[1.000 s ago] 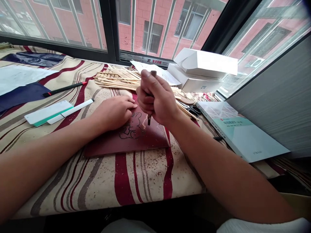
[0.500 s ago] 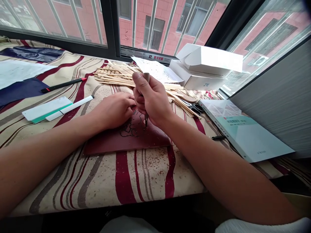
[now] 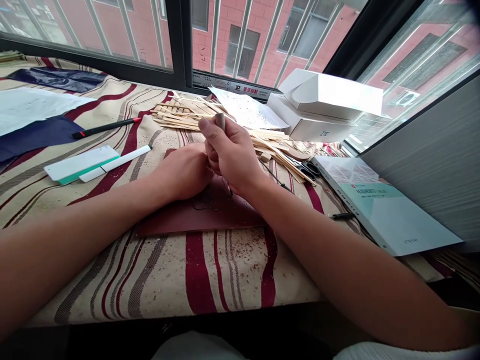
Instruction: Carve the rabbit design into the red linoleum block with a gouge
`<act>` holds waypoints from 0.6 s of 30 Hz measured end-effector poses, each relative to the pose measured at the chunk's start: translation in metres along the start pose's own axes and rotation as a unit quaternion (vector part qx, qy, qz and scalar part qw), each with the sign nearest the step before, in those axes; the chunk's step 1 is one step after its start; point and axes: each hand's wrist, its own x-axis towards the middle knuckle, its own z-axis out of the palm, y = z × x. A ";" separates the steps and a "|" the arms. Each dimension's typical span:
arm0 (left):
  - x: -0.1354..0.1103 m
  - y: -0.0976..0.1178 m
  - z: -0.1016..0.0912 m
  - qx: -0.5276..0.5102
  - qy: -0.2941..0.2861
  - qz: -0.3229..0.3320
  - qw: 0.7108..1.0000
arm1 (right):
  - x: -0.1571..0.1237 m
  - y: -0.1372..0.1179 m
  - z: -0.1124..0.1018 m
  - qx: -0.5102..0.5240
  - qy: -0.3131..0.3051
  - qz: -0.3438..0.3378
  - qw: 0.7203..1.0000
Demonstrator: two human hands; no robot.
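Observation:
My right hand (image 3: 228, 155) is shut around a wood-handled carving tool (image 3: 219, 121), whose thin metal tip reaches down to the dark red carving block (image 3: 240, 215). My left hand (image 3: 183, 172) rests on the block's far part, touching my right hand and holding nothing. A dark incised line design (image 3: 202, 203) shows on the block, mostly hidden beneath my hands. Pale shavings are scattered around the block.
Striped cloth (image 3: 180, 280) covers the table. A pile of thin wooden strips (image 3: 180, 116), paper (image 3: 247, 111), white ZTE boxes (image 3: 322, 132), scissors (image 3: 309, 168), a book (image 3: 386, 210), a black-and-red pen (image 3: 105, 127), white plastic strips (image 3: 80, 162) and dark blue sheets (image 3: 37, 132) surround it.
My right hand has moved left, closer to my left hand, and now covers more of the design. The whole view has shifted slightly as my head moved.

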 end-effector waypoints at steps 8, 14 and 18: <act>-0.001 -0.001 0.003 -0.003 0.008 0.021 1.000 | -0.012 -0.010 -0.010 0.117 -0.155 -0.017 0.981; -0.002 0.001 0.001 0.000 0.016 0.001 1.000 | -0.004 -0.006 -0.023 0.150 -0.145 0.019 0.978; -0.001 -0.004 0.008 -0.039 0.040 0.010 0.998 | -0.007 -0.009 -0.014 0.174 -0.204 -0.007 0.964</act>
